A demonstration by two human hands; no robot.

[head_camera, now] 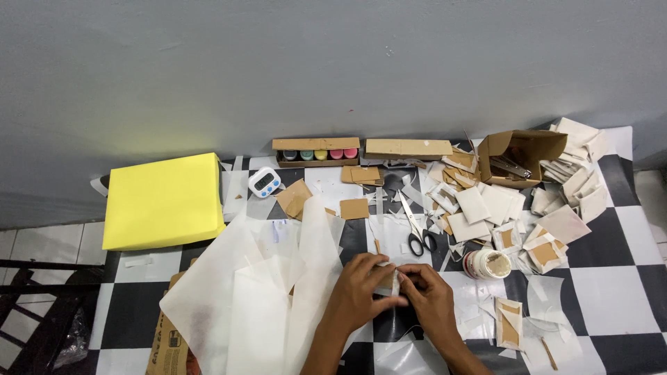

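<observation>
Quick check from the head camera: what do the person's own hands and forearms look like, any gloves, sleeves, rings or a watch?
Both the left hand and the right hand are bare, with no gloves. The forearms are uncovered as far as the bottom edge of the view, so no sleeves show. No ring, watch or wristband can be made out, though the fingers are small in the picture.

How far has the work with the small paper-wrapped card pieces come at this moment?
Done, it seems: a pile of wrapped white squares lies at the far right, beside an open cardboard box. In hand: the left hand and right hand together pinch one small white piece. Left: bare brown card squares, large white paper sheets, and half-wrapped pieces lie around. Scissors and a glue pot rest nearby.
</observation>
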